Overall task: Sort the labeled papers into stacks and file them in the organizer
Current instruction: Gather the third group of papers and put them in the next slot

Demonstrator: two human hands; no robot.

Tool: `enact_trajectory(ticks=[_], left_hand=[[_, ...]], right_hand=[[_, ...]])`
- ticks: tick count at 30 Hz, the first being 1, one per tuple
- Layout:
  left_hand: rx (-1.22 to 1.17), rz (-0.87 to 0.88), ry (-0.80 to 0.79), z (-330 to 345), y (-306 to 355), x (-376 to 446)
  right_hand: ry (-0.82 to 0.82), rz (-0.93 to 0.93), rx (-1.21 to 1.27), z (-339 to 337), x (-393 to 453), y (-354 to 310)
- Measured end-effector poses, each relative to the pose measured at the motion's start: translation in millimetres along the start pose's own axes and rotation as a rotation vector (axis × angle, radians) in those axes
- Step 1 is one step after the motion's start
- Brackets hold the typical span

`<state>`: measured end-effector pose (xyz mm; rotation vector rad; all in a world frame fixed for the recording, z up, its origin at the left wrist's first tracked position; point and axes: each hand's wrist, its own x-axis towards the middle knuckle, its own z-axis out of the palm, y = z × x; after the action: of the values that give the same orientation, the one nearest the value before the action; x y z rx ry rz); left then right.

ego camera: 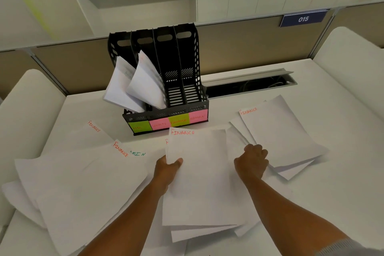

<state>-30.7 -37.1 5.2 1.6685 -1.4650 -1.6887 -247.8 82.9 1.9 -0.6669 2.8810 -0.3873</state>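
A black four-slot organizer [187, 81] stands at the desk's back centre, with green and pink labels along its front. Its two left slots hold leaning white papers [141, 83]; the two right slots look empty. In front lies a stack of white sheets headed FINANCE [199, 183]. My left hand [168, 169] pinches this stack at its left edge, thumb on top. My right hand [252, 161] has its fingers curled at the stack's right edge, over the sheets there; whether it grips them I cannot see. More FINANCE sheets lie at left [83, 172] and at right [276, 129]. One sheet shows ADMIN [138, 153].
The white desk [342, 193] is bounded by beige partition panels behind. An open cable trough [249, 84] runs behind the organizer to the right. A blue sign reading 015 [303, 19] hangs on the partition. White cabinets and shelves stand beyond.
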Motion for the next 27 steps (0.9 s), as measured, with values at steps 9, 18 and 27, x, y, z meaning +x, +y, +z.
enact_trajectory(ticks=[9,18,27], left_hand=[[0.063,-0.035,-0.038,21,10,15],[0.091,-0.071,-0.060,32,14,24],[0.107,-0.096,-0.028,34,13,23]], right_hand=[[-0.041,0.068,-0.339,-4,20,46],[-0.058,-0.025,-0.302,-4,39,58],[0.076,-0.163,0.076,-12,53,35]])
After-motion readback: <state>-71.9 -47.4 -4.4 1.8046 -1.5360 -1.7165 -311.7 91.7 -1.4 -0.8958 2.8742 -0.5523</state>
